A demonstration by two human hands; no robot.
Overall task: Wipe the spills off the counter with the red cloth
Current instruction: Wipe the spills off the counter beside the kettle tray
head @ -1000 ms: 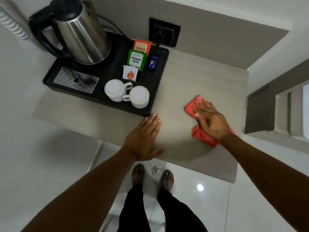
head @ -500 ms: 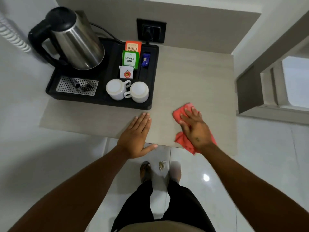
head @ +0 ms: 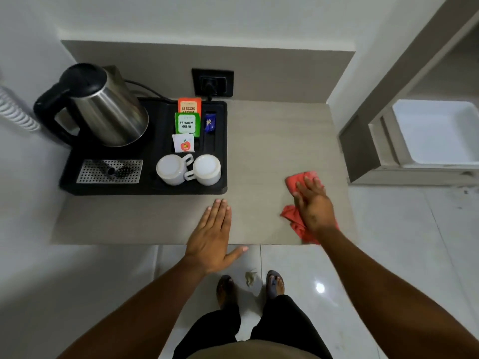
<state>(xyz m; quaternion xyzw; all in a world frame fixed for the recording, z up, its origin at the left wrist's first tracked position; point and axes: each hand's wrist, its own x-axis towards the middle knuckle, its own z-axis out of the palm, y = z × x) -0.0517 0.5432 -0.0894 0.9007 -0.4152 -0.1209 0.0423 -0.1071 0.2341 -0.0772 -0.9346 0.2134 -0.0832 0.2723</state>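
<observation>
Your counter [head: 272,141] is a pale wood-grain slab set against a grey back panel, with a black wall socket [head: 212,82] at its far edge. A black tray [head: 145,189] fills its left half. On the tray's far left stands a steel kettle [head: 103,107] with a black handle, and nearer you lies a perforated metal drip grate [head: 110,171]. Two white cups [head: 189,169] sit upside down at the tray's near right, handles touching. Behind them stand sachets: an orange one [head: 189,106] reading "CLASSIC", a green one [head: 187,124] reading "PREMIUM GREEN", a white one [head: 183,143] with a red apple, and a blue packet [head: 210,122] whose print is too small to read. Your left hand [head: 211,238] lies flat at the near edge, fingers together, thumb out. Your right hand [head: 312,203] presses flat, fingers slightly spread, on the red cloth [head: 294,218] at the counter's near right
</observation>
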